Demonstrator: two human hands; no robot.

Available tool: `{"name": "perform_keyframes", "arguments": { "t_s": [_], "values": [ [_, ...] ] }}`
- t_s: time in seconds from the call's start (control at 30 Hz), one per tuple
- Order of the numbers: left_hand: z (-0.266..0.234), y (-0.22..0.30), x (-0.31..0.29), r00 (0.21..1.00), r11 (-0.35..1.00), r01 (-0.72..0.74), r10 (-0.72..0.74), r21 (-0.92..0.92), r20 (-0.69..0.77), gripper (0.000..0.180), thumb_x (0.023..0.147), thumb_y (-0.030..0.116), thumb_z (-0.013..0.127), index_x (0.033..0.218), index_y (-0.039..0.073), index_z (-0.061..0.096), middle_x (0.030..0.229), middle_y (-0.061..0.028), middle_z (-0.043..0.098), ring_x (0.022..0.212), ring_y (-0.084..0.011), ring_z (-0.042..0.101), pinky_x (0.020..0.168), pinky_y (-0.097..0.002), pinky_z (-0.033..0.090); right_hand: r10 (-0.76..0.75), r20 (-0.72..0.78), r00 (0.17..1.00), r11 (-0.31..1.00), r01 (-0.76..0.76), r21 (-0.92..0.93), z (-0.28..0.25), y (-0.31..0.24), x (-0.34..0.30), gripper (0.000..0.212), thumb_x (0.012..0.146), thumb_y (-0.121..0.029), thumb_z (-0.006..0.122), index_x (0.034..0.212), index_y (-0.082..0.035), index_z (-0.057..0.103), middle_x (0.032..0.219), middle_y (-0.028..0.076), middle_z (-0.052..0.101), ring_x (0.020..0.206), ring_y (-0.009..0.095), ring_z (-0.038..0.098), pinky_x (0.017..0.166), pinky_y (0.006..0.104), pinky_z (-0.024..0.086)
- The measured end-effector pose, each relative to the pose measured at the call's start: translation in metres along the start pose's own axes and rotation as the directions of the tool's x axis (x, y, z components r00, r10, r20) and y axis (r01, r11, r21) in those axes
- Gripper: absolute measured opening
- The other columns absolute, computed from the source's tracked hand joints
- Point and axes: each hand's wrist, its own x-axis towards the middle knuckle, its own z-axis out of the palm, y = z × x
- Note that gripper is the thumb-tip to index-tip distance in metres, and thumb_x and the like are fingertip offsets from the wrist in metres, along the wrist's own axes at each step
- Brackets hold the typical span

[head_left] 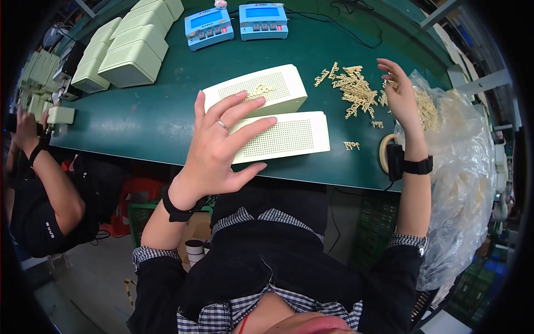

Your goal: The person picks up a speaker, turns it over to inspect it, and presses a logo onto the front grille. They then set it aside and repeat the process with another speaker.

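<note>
Two pale green boxes with perforated grille faces lie side by side on the green table, a near box [303, 133] and a far box [286, 83]. A gold script-shaped badge [261, 90] lies on the far one's grille. Across both spreads my left hand [214, 139], fingers stretched out over the grilles and thumb beside the near box's front edge. My right hand [401, 97] is raised by a heap of gold badges [355, 89], its fingers apart and slightly bent; I see nothing held in it. A single gold badge [351, 146] lies nearer the table edge.
More pale green boxes [133, 58] stand at the back left. Two blue devices with screens [263, 22] sit at the back, cables behind them. A clear plastic bag [459, 145] hangs over the right side. At far left is another person's arm [58, 186].
</note>
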Motion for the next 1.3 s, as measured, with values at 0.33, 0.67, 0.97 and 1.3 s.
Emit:
{"name": "perform_keyframes", "arguments": {
  "t_s": [0.33,0.67,0.97,1.3],
  "values": [
    [0.000,0.000,-0.001,0.999,0.999,0.023,-0.024,-0.024,-0.028,0.069,0.059,0.023,0.085,0.125,0.024,0.065,0.140,-0.0033,0.054,0.132,-0.0297,0.045,0.113,-0.0648,0.011,-0.077,0.122,0.990,0.786,-0.015,0.618,0.021,-0.098,-0.033,0.042,0.092,0.005,0.054,0.133,0.003,0.045,0.111,0.016,0.065,0.104,0.022,0.067,0.090,0.0334,0.055],
    [0.001,-0.004,-0.002,0.992,0.989,0.072,-0.085,-0.128,-0.097,0.072,0.060,0.025,0.086,0.127,0.016,0.062,0.138,-0.0042,0.054,0.131,-0.0291,0.047,0.114,-0.0618,0.017,-0.102,0.224,0.969,0.763,-0.068,0.642,0.051,-0.173,-0.057,0.045,0.085,0.012,0.062,0.128,0.006,0.049,0.094,0.016,0.068,0.086,0.024,0.072,0.078,0.0303,0.058],
    [0.010,0.007,-0.036,0.879,0.960,0.012,-0.143,-0.279,-0.455,0.059,0.067,0.022,0.084,0.122,0.014,0.064,0.124,-0.0053,0.062,0.113,-0.0253,0.058,0.113,-0.0558,0.029,-0.175,0.023,0.984,0.748,0.118,0.653,0.076,-0.177,-0.094,0.031,0.080,0.011,0.072,0.108,0.007,0.060,0.095,0.019,0.070,0.086,0.026,0.072,0.073,0.0292,0.060],
    [-0.002,0.016,-0.017,0.938,0.975,-0.120,0.050,-0.187,-0.343,0.031,0.072,0.010,0.083,0.101,0.015,0.075,0.099,0.0028,0.067,0.093,-0.0159,0.064,0.117,-0.0560,0.025,-0.401,-0.188,0.896,0.887,0.431,0.163,0.099,-0.186,-0.105,0.034,0.075,-0.003,0.080,0.106,0.000,0.068,0.103,0.017,0.071,0.090,0.030,0.070,0.083,0.0384,0.052]
  ]
}}
